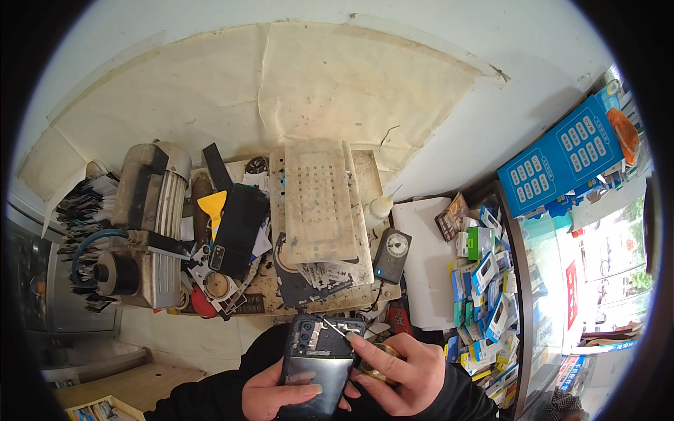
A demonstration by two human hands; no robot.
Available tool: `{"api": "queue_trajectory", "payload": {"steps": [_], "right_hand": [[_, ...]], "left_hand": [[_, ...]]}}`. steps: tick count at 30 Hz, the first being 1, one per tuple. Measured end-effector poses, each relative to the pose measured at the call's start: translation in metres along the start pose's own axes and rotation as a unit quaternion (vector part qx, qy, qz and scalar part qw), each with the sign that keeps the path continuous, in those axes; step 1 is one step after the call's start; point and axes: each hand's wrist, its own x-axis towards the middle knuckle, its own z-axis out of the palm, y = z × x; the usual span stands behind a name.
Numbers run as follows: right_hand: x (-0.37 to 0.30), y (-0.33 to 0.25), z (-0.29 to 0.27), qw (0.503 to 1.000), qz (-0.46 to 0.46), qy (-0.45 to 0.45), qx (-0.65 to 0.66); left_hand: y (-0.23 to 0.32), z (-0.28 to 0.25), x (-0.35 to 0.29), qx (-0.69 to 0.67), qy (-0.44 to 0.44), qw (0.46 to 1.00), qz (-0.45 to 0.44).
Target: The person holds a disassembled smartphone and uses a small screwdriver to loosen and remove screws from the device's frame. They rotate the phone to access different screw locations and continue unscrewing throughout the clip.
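Note:
A smartphone (316, 382) lies tilted over my lap, just in front of the workbench. Its upper back is uncovered, with the cameras and metal inner parts showing; the lower part is dark and glossy. My left hand (270, 394) is closed around its lower half, thumb across the back. My right hand (415, 375) pinches a thin, pale metal tool (332, 325), whose tip lies over the uncovered top part. I cannot make out its exact kind. A round, brass-coloured thing (379, 361) is partly hidden behind my right fingers.
On the cluttered workbench stand a motor-like pump (158, 189), a dark phone-shaped panel (242, 217), a yellow scraper (212, 207), a dotted plate (316, 203), a white bottle (380, 209) and a black box with a dial (393, 255). Small boxes (484, 309) pile up at right.

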Motion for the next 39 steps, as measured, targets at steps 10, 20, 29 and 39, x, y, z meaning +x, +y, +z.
{"api": "queue_trajectory", "payload": {"steps": [10, 20, 29, 39], "right_hand": [[0.004, -0.005, 0.002, 1.000, 0.001, -0.002, -0.011], [0.008, -0.007, 0.003, 1.000, -0.003, -0.009, -0.017], [0.008, -0.006, 0.005, 0.999, -0.002, -0.036, -0.031], [0.005, 0.004, 0.013, 0.996, -0.059, -0.033, -0.059]], "left_hand": [[0.001, 0.002, 0.000, -0.001, 0.005, 1.000, -0.001], [0.004, 0.000, -0.002, 0.017, 0.013, 1.000, -0.003], [0.001, -0.009, 0.001, -0.014, -0.014, 1.000, 0.002], [-0.007, -0.021, 0.010, -0.055, -0.083, 0.994, 0.044]]}}
